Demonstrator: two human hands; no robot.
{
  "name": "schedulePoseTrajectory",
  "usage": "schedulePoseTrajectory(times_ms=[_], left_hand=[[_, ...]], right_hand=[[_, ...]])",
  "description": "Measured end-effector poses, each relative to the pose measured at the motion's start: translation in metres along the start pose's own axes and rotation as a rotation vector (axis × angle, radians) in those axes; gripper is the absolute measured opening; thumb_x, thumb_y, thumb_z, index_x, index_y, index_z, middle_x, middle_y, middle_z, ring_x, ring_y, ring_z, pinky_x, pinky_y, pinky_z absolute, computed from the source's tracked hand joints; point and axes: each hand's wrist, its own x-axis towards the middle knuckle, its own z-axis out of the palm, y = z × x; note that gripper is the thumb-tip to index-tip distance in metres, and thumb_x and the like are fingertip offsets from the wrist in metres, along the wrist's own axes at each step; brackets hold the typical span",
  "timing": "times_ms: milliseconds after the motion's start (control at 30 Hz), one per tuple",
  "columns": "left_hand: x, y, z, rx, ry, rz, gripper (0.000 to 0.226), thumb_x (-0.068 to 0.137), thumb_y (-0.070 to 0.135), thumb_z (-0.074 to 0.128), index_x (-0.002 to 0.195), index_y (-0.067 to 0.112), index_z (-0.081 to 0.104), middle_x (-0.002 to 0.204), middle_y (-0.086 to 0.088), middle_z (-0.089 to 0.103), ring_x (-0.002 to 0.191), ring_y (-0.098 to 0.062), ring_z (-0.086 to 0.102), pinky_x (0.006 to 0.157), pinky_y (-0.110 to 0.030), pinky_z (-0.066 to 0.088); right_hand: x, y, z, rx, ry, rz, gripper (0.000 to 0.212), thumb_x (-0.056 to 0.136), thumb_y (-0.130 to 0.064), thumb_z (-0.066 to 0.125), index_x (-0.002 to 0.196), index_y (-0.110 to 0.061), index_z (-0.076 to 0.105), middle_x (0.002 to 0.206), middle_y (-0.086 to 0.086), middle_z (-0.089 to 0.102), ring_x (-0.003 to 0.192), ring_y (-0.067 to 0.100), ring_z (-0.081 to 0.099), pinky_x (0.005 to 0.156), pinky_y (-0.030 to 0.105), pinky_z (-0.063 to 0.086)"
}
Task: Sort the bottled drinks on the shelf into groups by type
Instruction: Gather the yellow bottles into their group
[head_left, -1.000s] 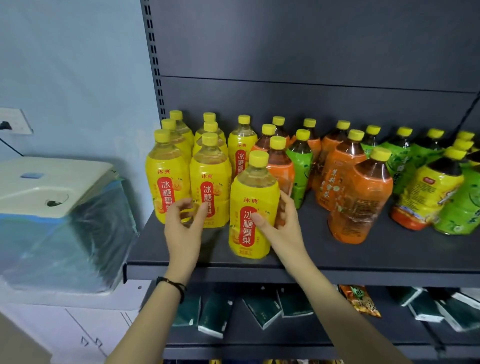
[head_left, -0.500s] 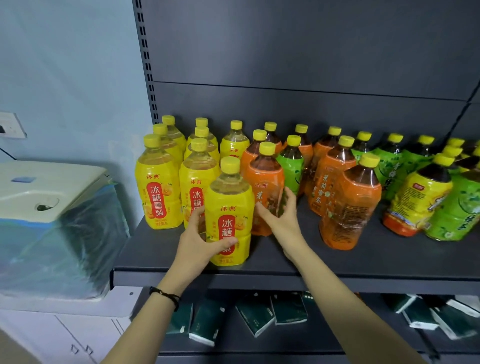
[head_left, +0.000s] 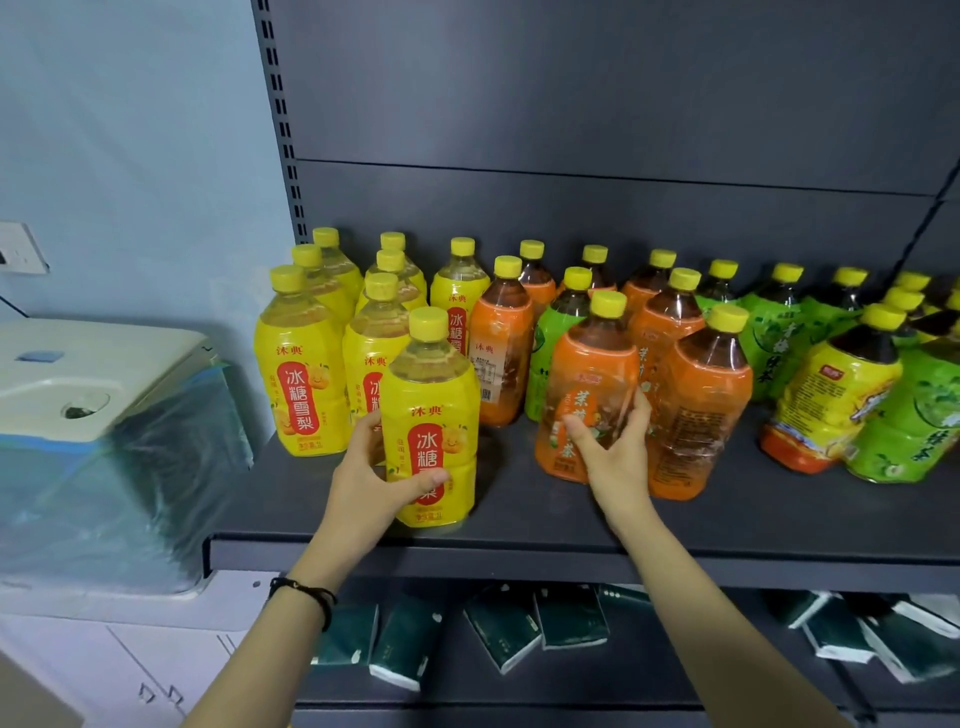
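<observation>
Left hand (head_left: 371, 486) grips the yellow bottle (head_left: 434, 395) close to the shelf (head_left: 519, 553) lip, right hand (head_left: 615, 452) seemingly wraps the orange bottle (head_left: 589, 374), a neighbour bottle (head_left: 701, 415) crowding just right of that hand, so a sideways slide could topple neighbours or tip the yellow one off the edge.

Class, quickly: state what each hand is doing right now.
Left hand: holding the front yellow bottle.
Right hand: holding an orange bottle.
</observation>
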Motion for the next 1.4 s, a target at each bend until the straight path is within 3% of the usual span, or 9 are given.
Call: schedulePoseTrajectory(times_ms=[133, 400, 600, 733, 833, 933, 1033, 1267, 1400], left_hand=[[-0.001, -0.001, 0.001, -0.002, 0.008, 0.003, 0.086, 0.054, 0.040, 0.081, 0.128, 0.032, 0.038, 0.116, 0.019, 0.056, 0.106, -0.003, 0.057, 0.078, -0.019, 0.048], [-0.002, -0.001, -0.002, 0.002, 0.028, 0.016, 0.087, 0.054, 0.039, 0.081, 0.130, 0.030, 0.039, 0.118, 0.016, 0.057, 0.106, -0.003, 0.057, 0.080, -0.019, 0.049], [0.000, -0.005, -0.002, -0.002, 0.024, 0.011, 0.091, 0.054, 0.047, 0.086, 0.130, 0.032, 0.038, 0.118, 0.016, 0.058, 0.106, -0.005, 0.058, 0.080, -0.022, 0.049], [0.002, -0.008, -0.003, 0.005, 0.018, 0.003, 0.092, 0.057, 0.044, 0.084, 0.134, 0.029, 0.037, 0.125, 0.008, 0.058, 0.111, -0.010, 0.057, 0.086, -0.029, 0.050], [0.003, -0.010, -0.001, 0.016, 0.014, 0.014, 0.090, 0.060, 0.040, 0.082, 0.136, 0.028, 0.036, 0.127, 0.006, 0.057, 0.113, -0.011, 0.057, 0.086, -0.028, 0.050], [0.005, -0.011, 0.003, 0.021, 0.025, 0.017, 0.093, 0.058, 0.044, 0.080, 0.137, 0.027, 0.035, 0.128, 0.005, 0.056, 0.113, -0.012, 0.056, 0.088, -0.031, 0.051], [0.006, -0.013, 0.007, 0.028, 0.034, 0.020, 0.092, 0.059, 0.044, 0.080, 0.137, 0.028, 0.034, 0.129, 0.004, 0.055, 0.114, -0.014, 0.056, 0.090, -0.036, 0.052], [0.007, -0.016, 0.007, 0.001, 0.037, 0.007, 0.095, 0.055, 0.050, 0.087, 0.134, 0.031, 0.037, 0.125, 0.009, 0.058, 0.108, -0.008, 0.059, 0.083, -0.027, 0.052], [0.007, -0.015, 0.009, -0.011, 0.046, 0.013, 0.087, 0.059, 0.036, 0.084, 0.133, 0.030, 0.039, 0.122, 0.011, 0.059, 0.105, -0.005, 0.060, 0.081, -0.024, 0.052]], right_hand=[[0.009, 0.002, -0.018, -0.095, -0.021, 0.019, 0.090, 0.082, -0.036, 0.071, 0.151, -0.024, 0.014, 0.150, 0.002, 0.037, 0.135, 0.021, 0.039, 0.112, 0.047, 0.034], [0.025, 0.002, -0.039, -0.220, 0.051, -0.040, 0.072, 0.088, -0.028, 0.066, 0.147, -0.017, 0.027, 0.143, 0.006, 0.047, 0.129, 0.024, 0.046, 0.107, 0.037, 0.037], [0.036, 0.008, -0.062, -0.224, 0.009, 0.003, 0.070, 0.090, -0.034, 0.063, 0.148, -0.023, 0.025, 0.140, -0.002, 0.047, 0.123, 0.012, 0.045, 0.105, 0.036, 0.039], [0.019, 0.008, -0.058, -0.287, 0.215, -0.010, 0.055, 0.086, -0.030, 0.068, 0.133, -0.011, 0.047, 0.127, 0.007, 0.057, 0.112, 0.016, 0.054, 0.095, 0.032, 0.045], [-0.002, -0.001, -0.047, -0.353, 0.360, -0.160, 0.039, 0.084, -0.028, 0.071, 0.114, -0.011, 0.052, 0.110, 0.008, 0.054, 0.095, 0.022, 0.058, 0.086, 0.044, 0.051], [0.001, -0.023, -0.026, -0.239, 0.116, -0.204, 0.041, 0.084, -0.027, 0.071, 0.118, -0.015, 0.053, 0.114, 0.003, 0.057, 0.097, 0.016, 0.059, 0.085, 0.036, 0.053], [0.032, -0.054, 0.001, -0.158, -0.061, -0.219, 0.063, 0.084, -0.027, 0.071, 0.138, -0.016, 0.040, 0.136, 0.002, 0.047, 0.122, 0.012, 0.048, 0.100, 0.026, 0.043], [0.112, -0.066, 0.035, -0.282, -0.144, 0.014, 0.107, 0.081, -0.031, 0.074, 0.152, -0.016, -0.005, 0.161, 0.008, 0.000, 0.148, 0.025, 0.007, 0.118, 0.041, 0.019], [0.121, -0.054, 0.032, -0.291, -0.199, 0.092, 0.099, 0.081, -0.043, 0.071, 0.152, -0.021, 0.005, 0.157, 0.009, 0.012, 0.143, 0.029, 0.023, 0.113, 0.047, 0.032]])
